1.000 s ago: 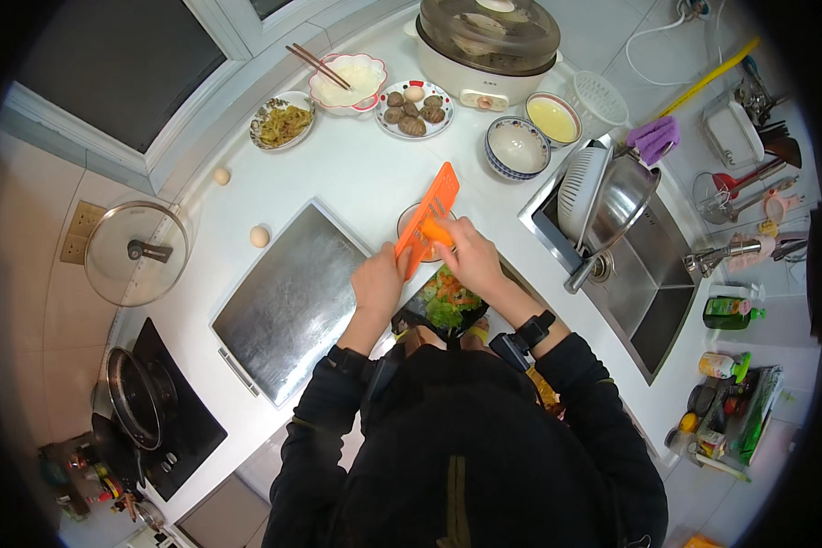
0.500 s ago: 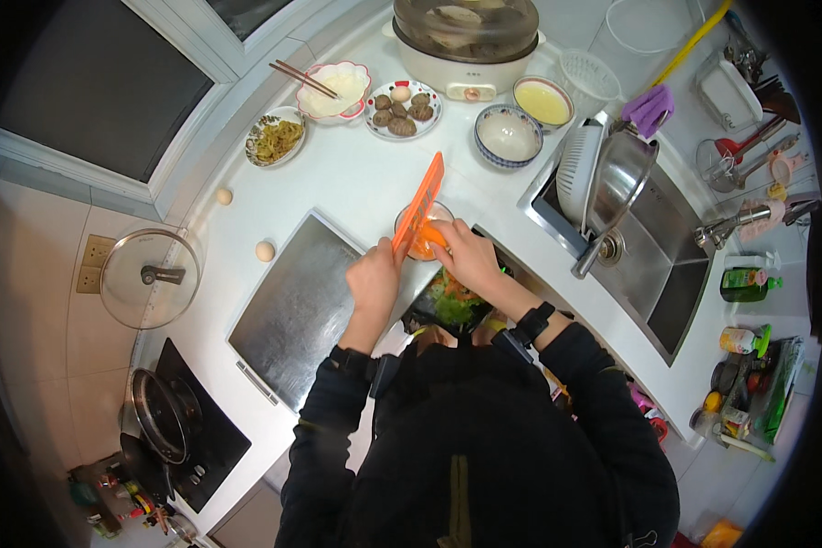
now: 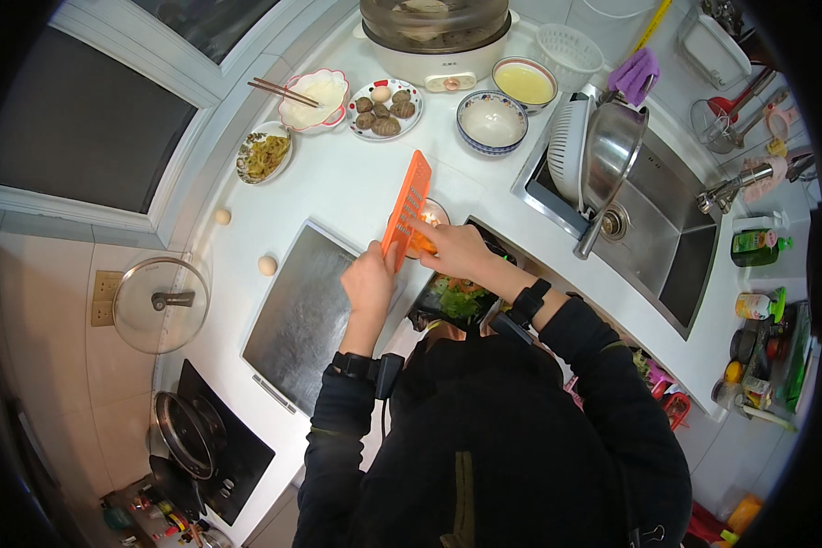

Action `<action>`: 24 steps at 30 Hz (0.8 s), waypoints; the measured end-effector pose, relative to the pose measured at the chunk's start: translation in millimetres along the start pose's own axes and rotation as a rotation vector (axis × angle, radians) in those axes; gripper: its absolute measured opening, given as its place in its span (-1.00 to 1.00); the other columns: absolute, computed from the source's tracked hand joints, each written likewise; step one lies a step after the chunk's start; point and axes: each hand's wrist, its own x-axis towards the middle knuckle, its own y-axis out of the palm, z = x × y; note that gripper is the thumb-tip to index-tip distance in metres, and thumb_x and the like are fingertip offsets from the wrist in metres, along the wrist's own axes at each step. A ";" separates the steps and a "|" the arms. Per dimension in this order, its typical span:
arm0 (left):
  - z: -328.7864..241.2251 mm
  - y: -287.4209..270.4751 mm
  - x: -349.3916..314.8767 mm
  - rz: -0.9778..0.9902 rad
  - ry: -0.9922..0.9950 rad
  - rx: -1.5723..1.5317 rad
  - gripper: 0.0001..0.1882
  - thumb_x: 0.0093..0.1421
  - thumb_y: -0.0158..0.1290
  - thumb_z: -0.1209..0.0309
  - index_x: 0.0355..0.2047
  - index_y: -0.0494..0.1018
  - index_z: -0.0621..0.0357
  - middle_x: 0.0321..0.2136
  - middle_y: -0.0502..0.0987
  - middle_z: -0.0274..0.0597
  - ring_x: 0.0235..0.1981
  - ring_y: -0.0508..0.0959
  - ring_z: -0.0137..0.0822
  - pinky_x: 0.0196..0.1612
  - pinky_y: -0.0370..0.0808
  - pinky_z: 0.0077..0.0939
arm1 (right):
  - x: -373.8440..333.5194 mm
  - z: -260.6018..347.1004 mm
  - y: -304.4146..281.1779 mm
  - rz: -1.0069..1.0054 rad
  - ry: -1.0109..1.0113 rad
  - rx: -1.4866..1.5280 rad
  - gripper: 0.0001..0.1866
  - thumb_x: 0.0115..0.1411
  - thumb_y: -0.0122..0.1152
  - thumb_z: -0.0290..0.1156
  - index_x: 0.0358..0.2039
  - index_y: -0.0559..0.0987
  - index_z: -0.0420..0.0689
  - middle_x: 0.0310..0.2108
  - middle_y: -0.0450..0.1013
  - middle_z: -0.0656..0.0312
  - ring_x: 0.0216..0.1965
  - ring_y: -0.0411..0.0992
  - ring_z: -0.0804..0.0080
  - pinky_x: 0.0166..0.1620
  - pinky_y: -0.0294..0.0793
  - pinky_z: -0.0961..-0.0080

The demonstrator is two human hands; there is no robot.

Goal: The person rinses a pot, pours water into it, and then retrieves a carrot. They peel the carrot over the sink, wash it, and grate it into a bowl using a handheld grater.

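Observation:
My left hand [image 3: 369, 281] is closed round the lower end of an orange flat grater [image 3: 408, 203], holding it tilted upright. Beneath it stands a small clear bowl [image 3: 439, 215], with orange shreds partly showing inside. My right hand [image 3: 457, 250] is at the grater's slotted face, a finger reaching onto the slots. Under its fingers shows a bright orange piece of carrot [image 3: 422, 245], mostly covered by the hand. Just below, near my body, an open bin or drawer [image 3: 473, 222] contains green leaves and orange scraps [image 3: 458, 297].
A steel board [image 3: 306, 315] lies left of my hands. Behind are a plate of mushrooms and an egg [image 3: 385, 126], bowls [image 3: 491, 123], chopsticks on a white bowl [image 3: 338, 91] and a steamer [image 3: 434, 59]. Two loose eggs [image 3: 267, 266] lie left. The sink [image 3: 653, 228] is right, the hob [image 3: 233, 475] lower left.
The view has shifted slightly. The grater stands more upright with its slotted face turned toward my right hand, whose finger now reaches onto it instead of pressing the carrot there.

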 end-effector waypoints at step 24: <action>9.7 -3.8 -5.0 -0.033 -0.135 -0.064 -0.59 0.21 -0.11 0.06 -0.57 0.36 0.15 -0.72 0.46 -0.01 -0.64 0.50 0.02 -0.58 0.40 -0.12 | -4.1 -12.0 -14.4 -0.088 0.083 0.226 -0.59 0.03 0.09 -0.19 -0.14 0.28 -0.07 -0.50 0.46 0.03 -0.47 0.45 0.06 -0.41 0.40 0.23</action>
